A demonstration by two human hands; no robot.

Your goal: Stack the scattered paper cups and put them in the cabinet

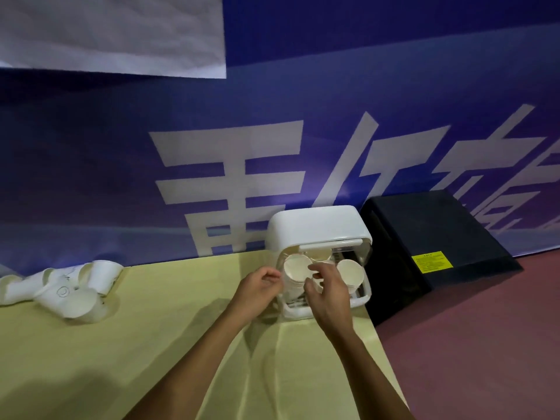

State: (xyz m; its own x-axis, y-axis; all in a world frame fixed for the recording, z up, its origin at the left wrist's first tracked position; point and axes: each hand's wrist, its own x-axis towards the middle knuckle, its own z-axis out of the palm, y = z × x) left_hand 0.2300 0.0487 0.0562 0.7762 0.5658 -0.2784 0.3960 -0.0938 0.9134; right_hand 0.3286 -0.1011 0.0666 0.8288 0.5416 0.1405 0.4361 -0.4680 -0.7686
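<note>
Paper cups (297, 271) stacked in cabinet (318, 222), right edge of table (151, 328)
Light, crushable: hold sides gently. Left hand (257, 287) loosely curled, empty; right hand (328, 291) curled at cups, grip unclear

Yellow-green tablecloth (91, 359) fills 6 to 9 o'clock. Blue banner (91, 162), large white characters (230, 183), spans 9 to 3. White sheet (112, 31) at 11. Black box (424, 237), yellow label (431, 261), at 3. Reddish floor (485, 344) at 4.
</note>
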